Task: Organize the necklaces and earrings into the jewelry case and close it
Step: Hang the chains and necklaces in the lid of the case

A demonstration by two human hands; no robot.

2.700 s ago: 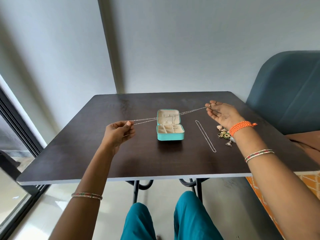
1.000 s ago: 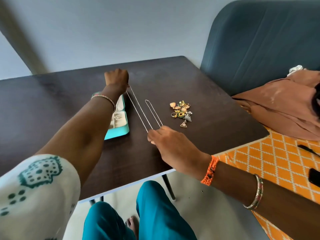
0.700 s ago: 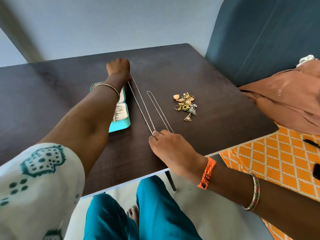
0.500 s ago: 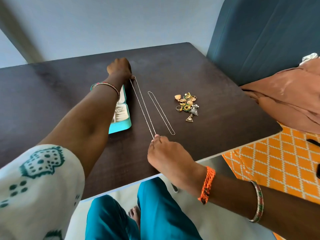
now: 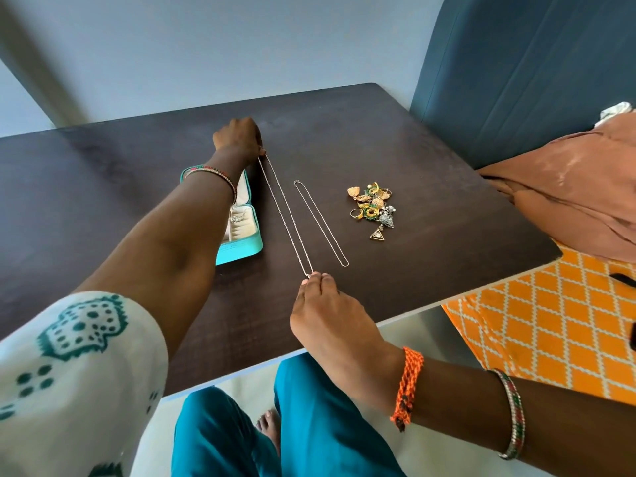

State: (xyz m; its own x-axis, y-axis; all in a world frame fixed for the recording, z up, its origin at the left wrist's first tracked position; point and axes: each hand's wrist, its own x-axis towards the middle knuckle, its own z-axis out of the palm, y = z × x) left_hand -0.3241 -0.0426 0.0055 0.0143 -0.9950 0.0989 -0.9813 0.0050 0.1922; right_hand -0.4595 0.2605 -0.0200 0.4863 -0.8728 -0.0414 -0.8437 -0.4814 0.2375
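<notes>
A thin beaded silver necklace is stretched straight over the dark table. My left hand pinches its far end and my right hand pinches its near end. A second silver necklace lies loose just to the right of it. Further right sits a small heap of gold and silver earrings. The open teal jewelry case lies left of the stretched chain, and my left forearm hides most of it.
A blue upholstered seat back stands at the right, with brown cloth and an orange patterned cushion beside the table's right edge. The table's near edge runs just under my right wrist. My knees in teal trousers show below.
The necklace, first held taut across the case, now runs front to back right of the case. Over the last second my right hand drew slightly toward me; the chain lies lower.
</notes>
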